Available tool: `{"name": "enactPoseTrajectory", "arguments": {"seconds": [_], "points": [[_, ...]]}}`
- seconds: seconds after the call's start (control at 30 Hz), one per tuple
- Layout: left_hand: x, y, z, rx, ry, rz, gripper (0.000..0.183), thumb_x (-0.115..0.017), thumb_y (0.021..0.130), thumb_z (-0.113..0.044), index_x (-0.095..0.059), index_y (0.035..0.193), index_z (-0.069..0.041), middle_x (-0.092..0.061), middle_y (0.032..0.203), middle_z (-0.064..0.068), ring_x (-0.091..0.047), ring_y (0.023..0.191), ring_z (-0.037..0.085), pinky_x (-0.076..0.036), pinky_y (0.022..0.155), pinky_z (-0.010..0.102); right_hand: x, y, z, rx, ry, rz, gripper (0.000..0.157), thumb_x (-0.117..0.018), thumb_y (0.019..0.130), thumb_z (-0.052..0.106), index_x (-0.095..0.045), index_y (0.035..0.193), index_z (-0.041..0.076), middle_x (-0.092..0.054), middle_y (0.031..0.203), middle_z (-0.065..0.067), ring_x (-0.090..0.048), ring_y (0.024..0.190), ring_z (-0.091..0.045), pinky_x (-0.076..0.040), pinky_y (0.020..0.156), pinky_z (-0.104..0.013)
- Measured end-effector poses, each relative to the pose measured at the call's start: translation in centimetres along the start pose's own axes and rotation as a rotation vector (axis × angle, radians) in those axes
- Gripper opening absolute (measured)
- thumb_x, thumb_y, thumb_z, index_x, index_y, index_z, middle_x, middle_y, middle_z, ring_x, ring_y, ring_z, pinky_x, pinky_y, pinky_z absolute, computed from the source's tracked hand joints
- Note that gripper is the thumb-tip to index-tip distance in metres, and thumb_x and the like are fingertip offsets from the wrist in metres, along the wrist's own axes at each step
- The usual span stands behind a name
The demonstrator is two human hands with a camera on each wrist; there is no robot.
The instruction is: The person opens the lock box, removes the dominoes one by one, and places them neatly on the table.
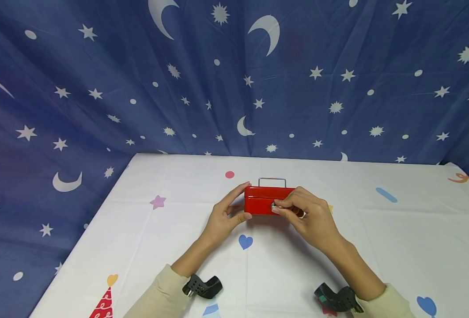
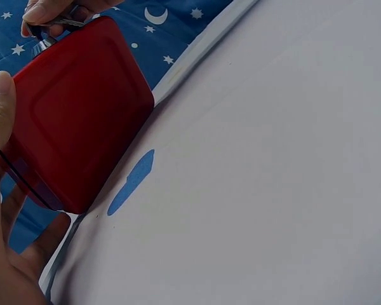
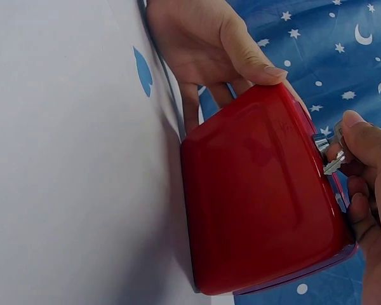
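Nearest: two beige sleeves, left one point(image 1: 160, 293) and right one point(image 1: 389, 302), with a black wrist mount at each cuff, left mount point(image 1: 206, 287) and right mount point(image 1: 338, 298), both on the inner side of the arms. From where I stand, both forearms reach in over a white cloth point(image 1: 377, 247) and meet at a small red box point(image 1: 260, 203). Box is near the middle of the tabletop left to right, toward the far part, long face to the person, lid down, seam line running below the top edge. Thin wire handle point(image 1: 272, 179) stands up above the lid. Silver lock point(image 1: 273, 205) sits on the near face. Left hand point(image 1: 222, 218) grips the box's left end: fingers spread wide, thumb on the near corner, index reaching up to the far top edge. Right hand point(image 1: 314, 216) is at the lock, thumb and index narrow, pinching a key there; a toothed silver blade point(image 3: 333, 166) shows just beside the lock. Other right fingers fold in by the near face. Can't tell how far anything sits inside the lock, fingers cover it. Cloth prints around: blue heart point(image 1: 245, 241) on the near side of the box, pink star point(image 1: 158, 202) to the left, red dot point(image 1: 229, 175) to the far left of it, blue bar point(image 1: 386, 194) to the right. Far side: dark blue curtain point(image 1: 202, 88) with pale moons and stars, hanging behind the table's far edge
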State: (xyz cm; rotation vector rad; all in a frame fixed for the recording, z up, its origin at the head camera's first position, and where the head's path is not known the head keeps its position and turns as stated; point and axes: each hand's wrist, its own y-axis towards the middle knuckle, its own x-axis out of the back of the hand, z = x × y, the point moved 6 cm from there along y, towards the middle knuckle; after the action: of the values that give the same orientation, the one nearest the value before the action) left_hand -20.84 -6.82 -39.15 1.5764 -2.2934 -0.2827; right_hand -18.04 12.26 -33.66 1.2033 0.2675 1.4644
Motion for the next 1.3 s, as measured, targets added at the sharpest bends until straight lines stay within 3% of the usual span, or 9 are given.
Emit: {"name": "enactPoseTrajectory", "arguments": {"seconds": [0.63, 1.3], "points": [[-0.2, -0.05, -0.25, -0.001, 0.005, 0.008, 0.071, -0.067, 0.081, 0.011, -0.039, 0.145, -0.004, -0.039, 0.148, 0.013, -0.036, 0.134, 0.027, -0.04, 0.1, 0.054, -0.03, -0.16, 0.33, 0.01, -0.033, -0.032, 0.027, -0.086, 0.063, -0.001, -0.073, 0.085, 0.008, -0.065, 0.079, 0.001, -0.051, 0.065, -0.011, -0.046, 0.049, -0.018], [0.02, -0.13, -0.27, -0.01, 0.024, -0.002, 0.07, -0.069, 0.082, 0.008, -0.04, 0.145, -0.004, -0.04, 0.148, 0.011, -0.036, 0.134, 0.026, -0.04, 0.1, 0.053, -0.46, -0.14, 0.92, -0.052, -0.073, -0.046, 0.023, -0.084, 0.068, -0.001, -0.063, 0.073, 0.008, -0.06, 0.074, 0.001, -0.051, 0.064, -0.01, -0.049, 0.051, -0.019]]}}
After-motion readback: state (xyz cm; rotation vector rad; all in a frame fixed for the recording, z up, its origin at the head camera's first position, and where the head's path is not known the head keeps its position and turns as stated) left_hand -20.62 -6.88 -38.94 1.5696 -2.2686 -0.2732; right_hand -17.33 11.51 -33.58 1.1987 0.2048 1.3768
